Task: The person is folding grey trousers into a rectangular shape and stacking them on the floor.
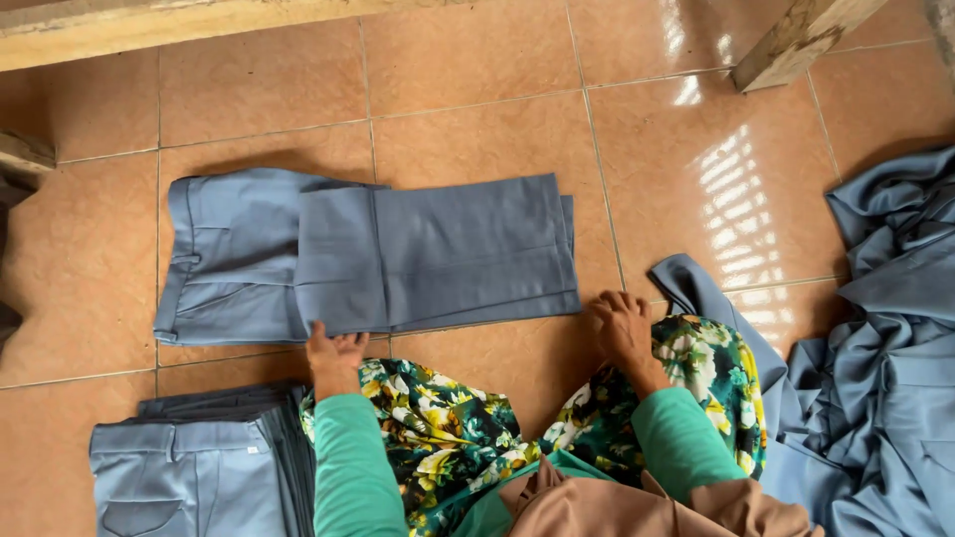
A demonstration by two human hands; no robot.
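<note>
Trousers (398,261), grey-blue and folded over once, are lying flat on the orange floor tiles (477,109) pretty much dead centre, waistband end out at 9 o'clock and the folded-back legs stacked toward 3. Left hand (333,356) is at the near edge of them, about 7 o'clock from the middle of the garment, fingers loosely curled with the tips touching or just under the hem of the top layer; can't really tell if it's pinching the cloth or only resting on it. Right hand (624,326) is down at 5 o'clock, just beside the bottom right corner of the fold, palm down and fingers spread a bit on the tile, not gripping anything. Both arms are in green sleeves, with a floral skirt (438,418) in green, yellow and white bunched over the knees at 6. Over at 8 o'clock there's a neat stack of folded trousers (189,467), same grey-blue. At 3 to 4 o'clock a loose heap of unfolded grey-blue cloth (885,338) sprawls on the floor. Wooden beam (149,25) runs along at 11, and a wooden leg (796,40) sits at 1.
</note>
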